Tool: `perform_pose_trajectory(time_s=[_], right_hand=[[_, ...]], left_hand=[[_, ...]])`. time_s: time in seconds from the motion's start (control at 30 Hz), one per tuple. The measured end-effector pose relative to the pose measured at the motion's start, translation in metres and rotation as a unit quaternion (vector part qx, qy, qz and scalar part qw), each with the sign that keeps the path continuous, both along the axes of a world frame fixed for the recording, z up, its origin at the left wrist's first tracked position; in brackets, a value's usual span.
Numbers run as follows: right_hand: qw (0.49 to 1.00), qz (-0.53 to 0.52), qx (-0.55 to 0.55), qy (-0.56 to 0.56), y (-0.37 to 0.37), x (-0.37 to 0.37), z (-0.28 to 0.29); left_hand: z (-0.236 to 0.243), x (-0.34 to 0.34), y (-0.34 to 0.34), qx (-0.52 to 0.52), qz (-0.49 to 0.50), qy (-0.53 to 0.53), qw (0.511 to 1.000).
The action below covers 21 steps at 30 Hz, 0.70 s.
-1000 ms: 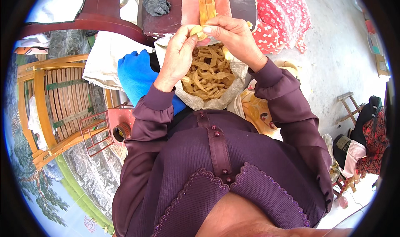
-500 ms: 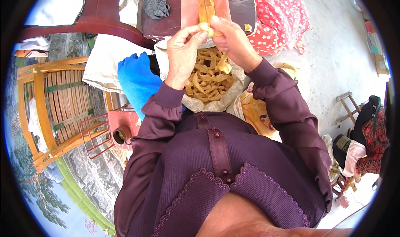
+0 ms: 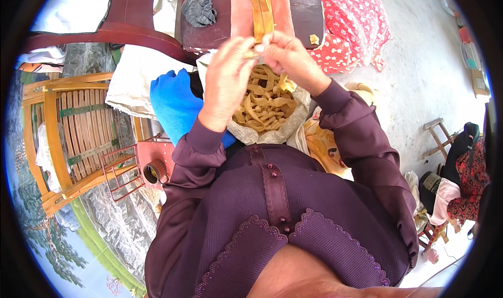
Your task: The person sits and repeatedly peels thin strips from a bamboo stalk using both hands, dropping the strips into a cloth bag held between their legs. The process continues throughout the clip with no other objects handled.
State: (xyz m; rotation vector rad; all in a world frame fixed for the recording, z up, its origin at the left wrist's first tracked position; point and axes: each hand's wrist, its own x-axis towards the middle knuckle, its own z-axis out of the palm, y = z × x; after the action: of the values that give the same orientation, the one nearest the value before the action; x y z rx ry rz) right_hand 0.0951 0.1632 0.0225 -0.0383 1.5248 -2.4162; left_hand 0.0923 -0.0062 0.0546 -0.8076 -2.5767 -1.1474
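Up at top centre, left hand (image 3: 228, 77) and right hand (image 3: 293, 61) slant together, both curled; blurred, can't tell what they're gripping!

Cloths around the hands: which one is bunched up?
The small grey cloth beyond the left hand; the pink cloth lies flat, the blue cloth and red cloth spread wider.
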Motion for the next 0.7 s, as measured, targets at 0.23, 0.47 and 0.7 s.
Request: perform_pose_trajectory(time_s=[0.23,0.47,0.7], right_hand=[[0.988,0.072,0.139,0.016,-0.002,-0.001,-0.011],[0.975,0.022,0.165,0.146,-0.020,0.008,-0.001],[0.953,-0.130,0.246,0.121,0.012,-0.029,-0.007]], left_hand=[[-0.031,-0.012,-0.006,-0.126,-0.029,0.072,0.989],[-0.064,-0.053,-0.033,-0.168,-0.067,0.187,0.966],[-0.056,-0.073,0.000,0.278,-0.101,-0.367,0.882]])
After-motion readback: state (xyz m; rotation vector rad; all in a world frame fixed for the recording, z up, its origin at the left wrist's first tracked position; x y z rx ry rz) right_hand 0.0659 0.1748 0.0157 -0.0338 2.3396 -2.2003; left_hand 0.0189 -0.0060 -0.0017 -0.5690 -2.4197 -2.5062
